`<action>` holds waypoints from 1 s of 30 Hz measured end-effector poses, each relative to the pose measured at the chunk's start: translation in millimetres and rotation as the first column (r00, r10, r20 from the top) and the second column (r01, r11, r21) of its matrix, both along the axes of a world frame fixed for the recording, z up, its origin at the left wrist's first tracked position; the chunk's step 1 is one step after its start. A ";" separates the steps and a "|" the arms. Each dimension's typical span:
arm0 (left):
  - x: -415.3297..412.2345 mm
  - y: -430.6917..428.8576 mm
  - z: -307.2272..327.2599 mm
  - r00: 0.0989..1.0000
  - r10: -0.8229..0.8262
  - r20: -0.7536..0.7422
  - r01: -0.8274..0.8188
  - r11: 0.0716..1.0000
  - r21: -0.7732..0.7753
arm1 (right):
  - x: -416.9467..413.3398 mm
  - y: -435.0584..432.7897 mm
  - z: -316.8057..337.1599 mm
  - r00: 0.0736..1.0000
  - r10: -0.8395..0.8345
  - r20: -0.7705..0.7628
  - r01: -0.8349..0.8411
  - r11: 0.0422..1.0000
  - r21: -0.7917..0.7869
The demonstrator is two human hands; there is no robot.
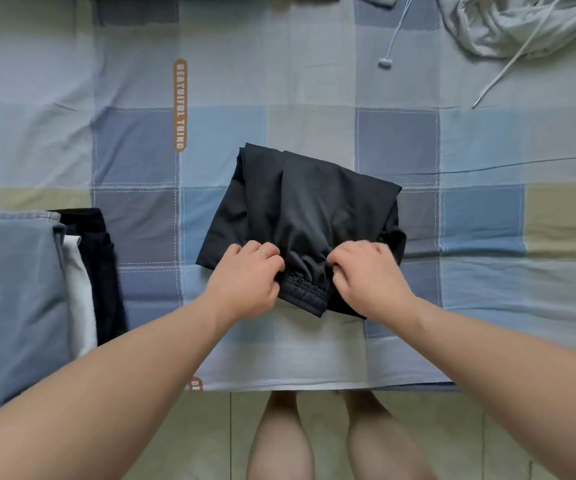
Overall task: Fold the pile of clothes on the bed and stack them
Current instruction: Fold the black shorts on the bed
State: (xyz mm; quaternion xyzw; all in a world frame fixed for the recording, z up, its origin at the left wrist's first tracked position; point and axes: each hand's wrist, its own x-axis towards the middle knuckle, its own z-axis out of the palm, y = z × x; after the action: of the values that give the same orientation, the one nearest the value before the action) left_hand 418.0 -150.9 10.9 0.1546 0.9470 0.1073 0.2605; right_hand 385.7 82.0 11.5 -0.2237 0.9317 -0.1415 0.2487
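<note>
Left hand and right hand each pinch the gathered waistband of the dark trousers, folded small near the bed's near edge. A stack of folded clothes lies at the near left corner; a grey hoodie, judged still unfolded, lies crumpled at the far right corner.

One bed. Two grips: left grip, right grip. One black garment in the middle. Three folded pieces showing in the stack at left: one blue denim piece, one white piece, one black piece. One grey hoodie at far right, with two drawstrings. Two orange labels on the sheet.
</note>
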 end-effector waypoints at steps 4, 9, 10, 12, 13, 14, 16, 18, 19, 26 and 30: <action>-30.0 -0.7 9.8 0.900 0.403 -0.168 -0.391 0.915 0.099 | -18.8 -0.1 11.0 0.891 -0.454 -0.021 0.453 0.891 -0.018; -69.4 -8.9 -3.9 0.499 0.835 0.233 -0.861 0.508 0.024 | -46.9 8.0 -14.7 0.372 -0.859 0.351 0.884 0.444 0.150; -73.0 -12.6 -10.2 0.457 0.842 0.286 -0.883 0.469 0.028 | -49.0 10.3 -20.1 0.319 -0.870 0.375 0.905 0.398 0.153; -75.9 -17.2 -18.2 0.408 0.843 0.350 -0.907 0.417 0.053 | -50.4 16.5 -29.1 0.242 -0.860 0.449 0.937 0.328 0.124; -77.3 -18.8 -20.9 0.379 0.840 0.388 -0.921 0.384 0.068 | -50.0 19.0 -31.2 0.208 -0.841 0.499 0.949 0.298 0.106; -79.0 -19.7 -21.7 0.355 0.829 0.433 -0.931 0.357 0.081 | -49.0 21.9 -33.3 0.187 -0.813 0.551 0.955 0.282 0.090; -82.3 -21.1 -22.6 0.336 0.790 0.512 -0.938 0.327 0.111 | -45.4 26.7 -38.5 0.206 -0.750 0.629 0.946 0.317 0.068; -83.0 -21.7 -23.5 0.336 0.761 0.555 -0.941 0.299 0.160 | -40.3 27.6 -43.3 0.232 -0.681 0.694 0.935 0.354 0.034; -82.0 -21.7 -23.2 0.343 0.750 0.565 -0.939 0.291 0.185 | -37.8 25.8 -43.6 0.226 -0.655 0.721 0.939 0.343 0.017; -66.3 -25.7 13.8 0.355 0.674 0.648 -0.935 0.236 0.266 | -33.8 25.3 -0.5 0.244 -0.596 0.765 0.942 0.333 -0.040; -45.9 -25.1 67.6 0.339 0.672 0.658 -0.939 0.196 0.284 | -29.3 28.8 61.1 0.289 -0.565 0.773 0.917 0.394 -0.055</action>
State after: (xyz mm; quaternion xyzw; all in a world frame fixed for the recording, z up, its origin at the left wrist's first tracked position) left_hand 372.1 -176.0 78.4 -0.3293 0.7030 0.5676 0.2742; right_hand 356.4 110.8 72.6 0.2686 0.6962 -0.5442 0.3833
